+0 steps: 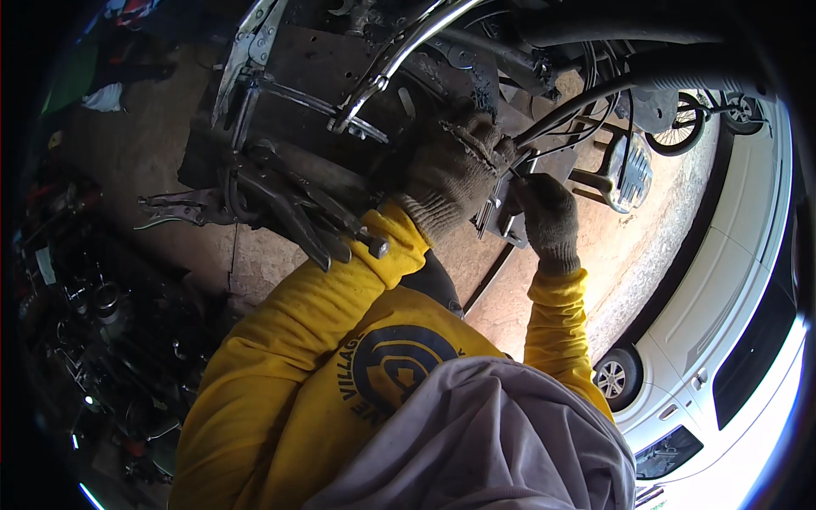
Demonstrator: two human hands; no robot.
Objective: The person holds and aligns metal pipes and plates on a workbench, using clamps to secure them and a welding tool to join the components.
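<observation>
We see both hands in knitted work gloves, close together over a dark metal workpiece. The left hand (459, 174) has its fingers curled beside a black cable (552, 116); its back faces us, so we cannot tell what, if anything, it grips. The right hand (550, 217) is drawn in narrow, thumb and fingers pinching what seems to be a thin metal rod (516, 173). That rod sits between the two hands, above a metal bracket (513, 223). To the left, locking pliers (293, 200) extend their dark handles across our view of the left yellow sleeve (302, 297). Beyond the left hand, a curved chrome tube (422, 37) slants upward. On the right, we see a slotted stool (631, 174) near the right hand, with a spoked wheel (682, 125) and a white van (722, 280) farther out.
</observation>
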